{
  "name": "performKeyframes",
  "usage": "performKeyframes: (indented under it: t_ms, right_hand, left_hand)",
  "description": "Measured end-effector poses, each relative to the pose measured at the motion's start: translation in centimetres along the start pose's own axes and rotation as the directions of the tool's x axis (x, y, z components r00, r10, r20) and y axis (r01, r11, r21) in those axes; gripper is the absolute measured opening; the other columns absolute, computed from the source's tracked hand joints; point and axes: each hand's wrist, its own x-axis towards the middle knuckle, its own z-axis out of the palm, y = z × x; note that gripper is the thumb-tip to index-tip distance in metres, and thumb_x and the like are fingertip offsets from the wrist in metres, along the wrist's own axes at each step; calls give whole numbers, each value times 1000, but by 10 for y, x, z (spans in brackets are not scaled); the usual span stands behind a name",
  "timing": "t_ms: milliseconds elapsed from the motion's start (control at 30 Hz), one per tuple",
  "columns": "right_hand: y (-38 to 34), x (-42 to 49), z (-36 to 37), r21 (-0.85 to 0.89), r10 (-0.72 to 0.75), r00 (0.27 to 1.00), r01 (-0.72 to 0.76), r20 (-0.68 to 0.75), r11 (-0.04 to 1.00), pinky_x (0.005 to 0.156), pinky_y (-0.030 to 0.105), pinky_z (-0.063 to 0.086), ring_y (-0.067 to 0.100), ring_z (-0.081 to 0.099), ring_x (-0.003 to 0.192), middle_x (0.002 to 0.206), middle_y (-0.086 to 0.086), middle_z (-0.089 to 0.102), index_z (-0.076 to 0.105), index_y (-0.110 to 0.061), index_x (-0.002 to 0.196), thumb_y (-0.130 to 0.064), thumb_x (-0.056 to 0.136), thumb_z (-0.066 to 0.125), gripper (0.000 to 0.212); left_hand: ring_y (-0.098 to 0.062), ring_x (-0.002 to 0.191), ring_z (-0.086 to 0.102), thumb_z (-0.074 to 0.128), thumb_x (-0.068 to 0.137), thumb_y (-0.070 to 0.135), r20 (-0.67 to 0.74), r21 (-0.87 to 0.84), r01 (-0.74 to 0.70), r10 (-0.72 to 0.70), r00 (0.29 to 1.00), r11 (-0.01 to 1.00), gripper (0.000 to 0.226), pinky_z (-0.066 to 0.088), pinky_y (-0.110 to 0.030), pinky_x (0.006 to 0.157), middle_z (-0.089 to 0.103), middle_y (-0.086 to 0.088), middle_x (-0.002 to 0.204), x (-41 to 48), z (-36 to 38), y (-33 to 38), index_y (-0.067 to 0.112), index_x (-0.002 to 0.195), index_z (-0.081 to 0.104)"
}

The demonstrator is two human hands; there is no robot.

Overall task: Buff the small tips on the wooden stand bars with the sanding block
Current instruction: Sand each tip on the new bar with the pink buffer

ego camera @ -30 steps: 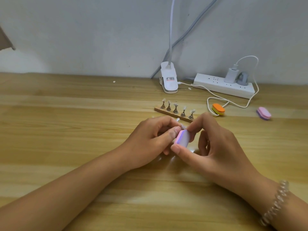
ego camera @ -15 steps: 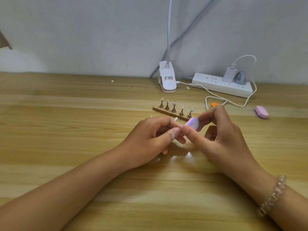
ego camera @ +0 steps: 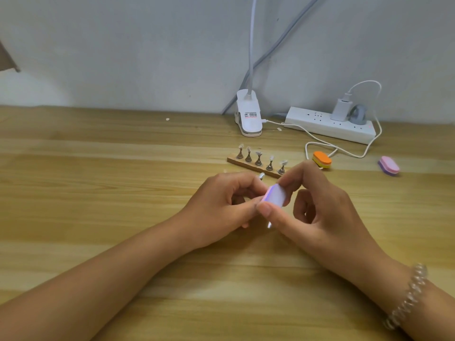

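Pink-edged oblong sanding block (ego camera: 275,196) in right hand (ego camera: 320,212) — metal peg (ego camera: 261,175) in left hand (ego camera: 221,207).

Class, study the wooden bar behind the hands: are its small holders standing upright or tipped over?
Upright. All five holders stand in a row on the wooden bar; none lies flat.

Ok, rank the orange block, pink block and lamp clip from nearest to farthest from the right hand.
1. Orange block, just beyond the right hand.
2. Pink block, farther to the right.
3. Lamp clip, back left at the wall.
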Motion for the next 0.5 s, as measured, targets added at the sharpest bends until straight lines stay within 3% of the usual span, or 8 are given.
performKeyframes:
  t_ms: [133, 267, 433, 500]
  right_hand:
    - [4, 3, -3, -2, 45, 998, -46, -43, 999, 52, 23, 35, 19, 51, 53, 84, -10, 62, 55, -25, 94, -60, 82, 68, 39]
    - [-3, -2, 1, -27, -58, 998, 59, 30, 998, 50, 17, 33, 18, 49, 53, 81, -12, 56, 54, -27, 96, -54, 77, 68, 35]
    - [2, 4, -4, 27, 78, 993, -76, -85, 997, 53, 22, 36, 17, 49, 53, 78, -10, 60, 54, -25, 93, -63, 76, 67, 44]
    - [1, 2, -1, -22, 33, 998, -34, -57, 999, 51, 21, 35, 17, 49, 54, 79, -10, 58, 50, -26, 93, -60, 77, 70, 43]
  left_hand:
    - [-7, 48, 54, 69, 91, 14, -5, 55, -5, 5, 1000, 998, 17, 46, -22, 52, 67, 16, 72, 0, 1, 1, 27, 81, 65]
    - [-5, 50, 55, 65, 77, 18, 15, 67, 4, -5, 1000, 998, 7, 41, -22, 53, 70, 9, 79, -1, 1, 2, 23, 82, 65]
    - [-13, 51, 51, 72, 90, 17, -14, 44, 19, -18, 1000, 999, 15, 39, -22, 52, 66, 19, 69, 0, 2, 1, 25, 82, 63]
    - [-11, 52, 52, 75, 85, 17, -24, 43, 27, -26, 999, 999, 14, 40, -22, 53, 67, 16, 73, 0, 2, 1, 25, 82, 63]
